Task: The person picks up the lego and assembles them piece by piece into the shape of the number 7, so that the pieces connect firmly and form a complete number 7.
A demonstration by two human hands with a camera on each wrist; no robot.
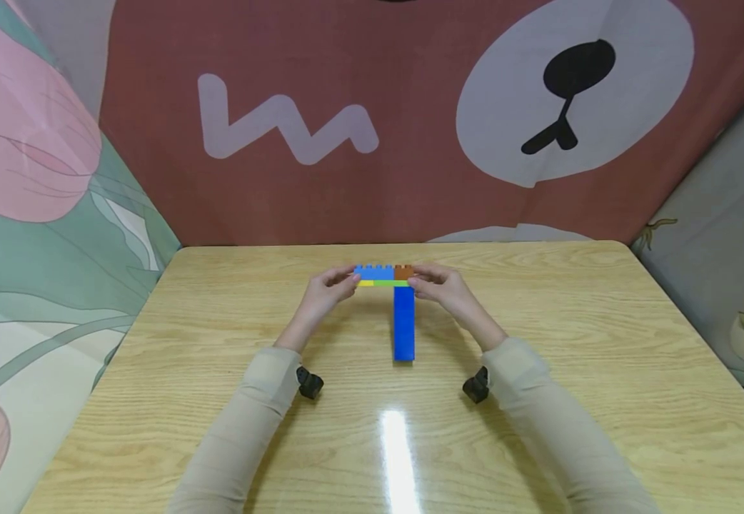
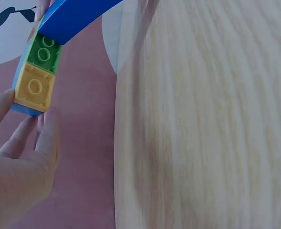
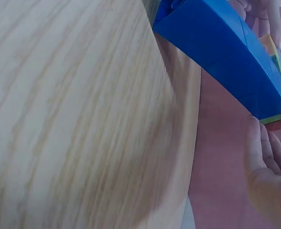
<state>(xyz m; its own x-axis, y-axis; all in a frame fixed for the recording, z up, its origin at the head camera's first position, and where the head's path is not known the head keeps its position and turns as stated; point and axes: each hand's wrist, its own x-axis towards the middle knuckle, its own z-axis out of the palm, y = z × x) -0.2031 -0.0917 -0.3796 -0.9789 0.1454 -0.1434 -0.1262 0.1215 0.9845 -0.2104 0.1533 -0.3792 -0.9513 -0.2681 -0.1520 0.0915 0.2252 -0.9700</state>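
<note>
A toy-block build is held between both hands over the far part of the table. Its top bar has a light blue brick (image 1: 373,273) and a brown brick (image 1: 403,272), studs up. Beneath them lie a yellow brick (image 2: 34,87) and a green brick (image 2: 43,53). From the bar's right end a blue column of stacked blocks (image 1: 404,325) runs downward; whether its foot touches the table I cannot tell. My left hand (image 1: 320,294) pinches the bar's left end between thumb and fingers. With thumb and fingertips, my right hand (image 1: 454,291) grips the brown end above the column.
The wood-grain table (image 1: 218,400) ends at the back against a reddish-brown cloth (image 1: 346,200) printed with a bear's face. Small black devices (image 1: 310,383) sit at both wrists, by the beige sleeves (image 1: 237,428). A bright light reflection lies on the near tabletop.
</note>
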